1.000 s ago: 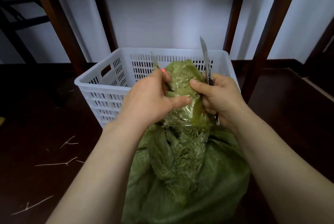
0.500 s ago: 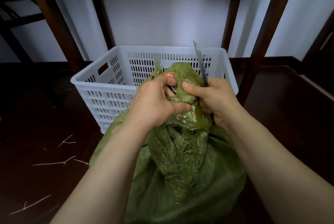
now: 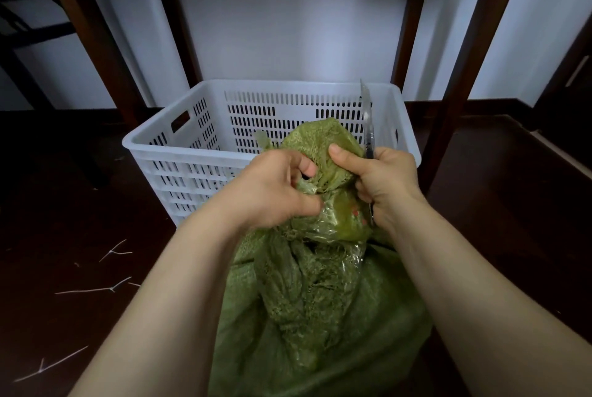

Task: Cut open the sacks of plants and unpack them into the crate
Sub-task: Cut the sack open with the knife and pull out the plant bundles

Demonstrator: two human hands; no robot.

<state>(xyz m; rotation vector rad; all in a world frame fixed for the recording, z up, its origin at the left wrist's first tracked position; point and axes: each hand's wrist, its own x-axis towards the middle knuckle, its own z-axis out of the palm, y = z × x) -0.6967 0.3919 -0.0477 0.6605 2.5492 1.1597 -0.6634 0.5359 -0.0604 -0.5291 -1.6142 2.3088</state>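
Observation:
A green woven sack (image 3: 320, 316) stands on the floor in front of me, its bunched neck raised between my hands. Clear plastic lining shows at the neck. My left hand (image 3: 272, 191) pinches the sack's neck from the left. My right hand (image 3: 382, 182) grips the neck's right side with the thumb and also holds a utility knife (image 3: 366, 118), blade pointing up. The white slotted plastic crate (image 3: 198, 159) stands just behind the sack; the part of its inside that I can see holds nothing.
Dark wooden table legs (image 3: 455, 82) rise behind and beside the crate, against a white wall. Thin pale twigs (image 3: 99, 289) lie scattered on the dark floor at the left. A dark wooden frame (image 3: 28, 31) stands at the far left.
The sack's neck has been pulled further up and turned; a red mark seen near my left fingertips now shows lower, by my right wrist. My fingers have shifted on the neck; the knife stays upright.

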